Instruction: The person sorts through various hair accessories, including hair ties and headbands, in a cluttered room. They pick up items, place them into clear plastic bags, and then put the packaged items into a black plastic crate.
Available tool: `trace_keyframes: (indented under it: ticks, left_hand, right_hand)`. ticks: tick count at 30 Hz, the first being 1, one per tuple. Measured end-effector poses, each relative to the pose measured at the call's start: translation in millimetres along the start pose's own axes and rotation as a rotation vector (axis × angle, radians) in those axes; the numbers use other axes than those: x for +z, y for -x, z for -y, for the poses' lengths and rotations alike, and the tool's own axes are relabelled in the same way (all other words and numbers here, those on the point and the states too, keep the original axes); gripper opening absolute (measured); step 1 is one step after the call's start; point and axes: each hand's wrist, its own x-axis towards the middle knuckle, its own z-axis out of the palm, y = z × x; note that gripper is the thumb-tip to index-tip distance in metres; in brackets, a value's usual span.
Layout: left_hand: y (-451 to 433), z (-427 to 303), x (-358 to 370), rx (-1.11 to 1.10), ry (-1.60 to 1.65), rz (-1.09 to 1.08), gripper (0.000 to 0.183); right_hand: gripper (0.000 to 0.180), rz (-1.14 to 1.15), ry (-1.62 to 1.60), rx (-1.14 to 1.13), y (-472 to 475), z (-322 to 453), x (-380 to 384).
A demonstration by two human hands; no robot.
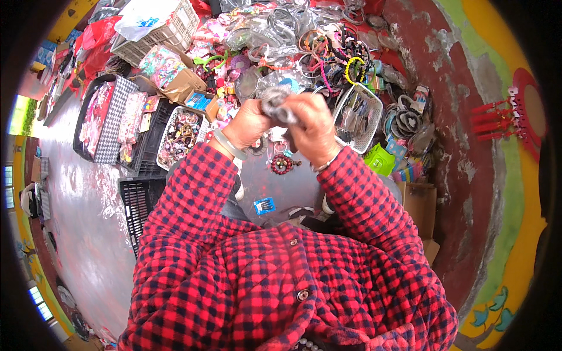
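Both hands meet in front of me, over the near edge of a heap of hair accessories. My left hand (249,124) grips a bunched grey thing (277,102), perhaps fabric or a wrapped accessory; blur hides its exact kind. Against its other side, the fingers of my right hand (311,125) pinch it too. Something dark shows below the right fingers, too blurred to name. On the floor beneath lies a dark red beaded bracelet (283,164). Closer to my body is a small blue card with black hair clips (264,205).
A white basket of hair ties (160,149) stands left, beside a black plastic crate (127,193). Another white basket (373,103) and a lime-green container (380,159) sit right. Plastic-wrapped headbands (285,26) pile up ahead. A painted wall (470,175) bounds the right side.
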Motion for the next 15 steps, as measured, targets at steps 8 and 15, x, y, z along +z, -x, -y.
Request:
trace_keyframes:
  ticks: [8, 15]
  left_hand:
    - [4, -18, 7, -0.093, -0.014, 0.040, 0.020]
    - [-2, 3, -3, 0.379, -0.768, 0.309, 0.019]
  right_hand:
    - [0.016, -0.360, -0.955, 1.018, 4, -61, -13]
    - [0.022, -0.124, -1.376, 1.141, 2, -48, -14]
